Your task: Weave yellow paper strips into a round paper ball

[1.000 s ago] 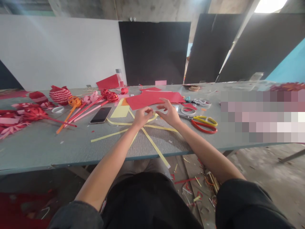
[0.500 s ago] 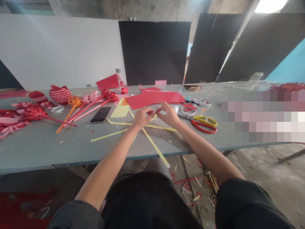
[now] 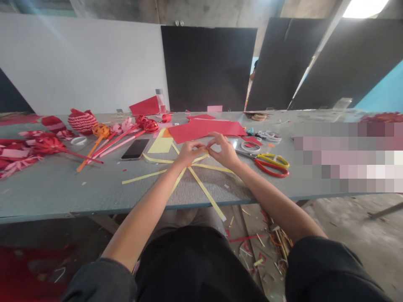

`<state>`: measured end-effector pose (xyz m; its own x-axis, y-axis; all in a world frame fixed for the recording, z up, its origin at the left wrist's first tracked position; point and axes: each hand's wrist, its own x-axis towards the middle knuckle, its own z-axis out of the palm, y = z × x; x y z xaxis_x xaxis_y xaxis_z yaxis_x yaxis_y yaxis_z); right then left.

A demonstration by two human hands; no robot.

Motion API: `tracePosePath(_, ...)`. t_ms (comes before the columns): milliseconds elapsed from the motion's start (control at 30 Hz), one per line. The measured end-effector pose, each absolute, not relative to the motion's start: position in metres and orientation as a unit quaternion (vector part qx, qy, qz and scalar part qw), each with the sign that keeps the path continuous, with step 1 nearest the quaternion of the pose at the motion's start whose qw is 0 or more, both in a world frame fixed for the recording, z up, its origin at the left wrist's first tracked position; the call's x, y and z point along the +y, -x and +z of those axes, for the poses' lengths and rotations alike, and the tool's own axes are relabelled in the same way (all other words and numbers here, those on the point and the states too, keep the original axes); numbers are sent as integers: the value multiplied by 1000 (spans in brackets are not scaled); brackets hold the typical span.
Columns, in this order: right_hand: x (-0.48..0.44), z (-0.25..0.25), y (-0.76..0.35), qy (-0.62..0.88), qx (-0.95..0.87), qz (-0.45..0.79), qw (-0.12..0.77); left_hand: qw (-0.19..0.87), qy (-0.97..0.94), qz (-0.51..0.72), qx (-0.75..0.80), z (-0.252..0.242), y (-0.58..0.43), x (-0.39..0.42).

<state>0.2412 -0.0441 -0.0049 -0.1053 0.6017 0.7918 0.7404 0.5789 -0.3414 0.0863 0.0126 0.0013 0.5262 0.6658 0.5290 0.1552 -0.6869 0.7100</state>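
- Yellow strip (image 3: 200,158): slanting from hub (image 3: 189,165) away and rightward
- Right hand (image 3: 224,152): pinching its far end
- Left hand (image 3: 190,153): bunched just beside, cannot tell whether gripping

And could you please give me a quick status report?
Left hand and right hand both pinching one yellow strip. Other yellow strips splayed across table. Scissors lie beside right hand.

Your pale-yellow paper strips (image 3: 206,191) spread like a star
Narrow, they meet at one middle on the grey table (image 3: 94,195); one runs past the edge towards you, its tip whitish, and one on your left bends in a curve.
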Motion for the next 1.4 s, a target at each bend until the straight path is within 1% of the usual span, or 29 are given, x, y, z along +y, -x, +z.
tracePosePath(67, -45, -5, -241, 443, -745, -83, 492, 347, -804, 417, 242, 2, -87, 12)
tracePosePath(133, -46, -5, -242, 428, -738, -86, 515, 364, -792, 423, 247, 3, -87, 11)
tracePosePath(233, -47, -4, -244, 406, -695, -93, 586, 351, -780, 439, 274, 3, -84, 13)
tracePosePath(300, -47, -3, -247, 407, -670, -91, 614, 348, -774, 450, 278, 3, -81, 17)
tracePosePath(600, -31, -14, -247, 398, -720, 45, 566, 371, -775, 447, 250, -2, -83, 23)
tracePosePath(733, -28, -14, -248, 430, -682, 39, 590, 376, -770, 436, 274, 1, -83, 21)
tracePosePath(867, -21, -12, -262, 458, -626, 18, 631, 381, -691, 487, 374, 4, -70, 34)
tracePosePath(933, -15, -14, -273, 468, -610, 1, 639, 359, -667, 496, 425, 2, -61, 44)
tracePosePath(967, -13, -14, -278, 475, -607, -13, 637, 330, -673, 487, 447, 0, -58, 48)
tracePosePath(1033, -10, -15, -286, 497, -596, -61, 628, 235, -731, 439, 466, -8, -53, 53)
tracePosePath(1100, -9, -13, -290, 520, -583, -113, 614, 117, -806, 359, 456, -16, -52, 52)
tracePosePath(1167, -11, -11, -289, 531, -580, -140, 602, 31, -853, 273, 443, -24, -54, 47)
tracePosePath(1267, -12, -8, -282, 521, -612, -110, 585, -1, -883, 189, 429, -29, -56, 40)
tracePosePath(1400, -3, -10, -270, 499, -679, 15, 538, 15, -905, 172, 390, -23, -57, 36)
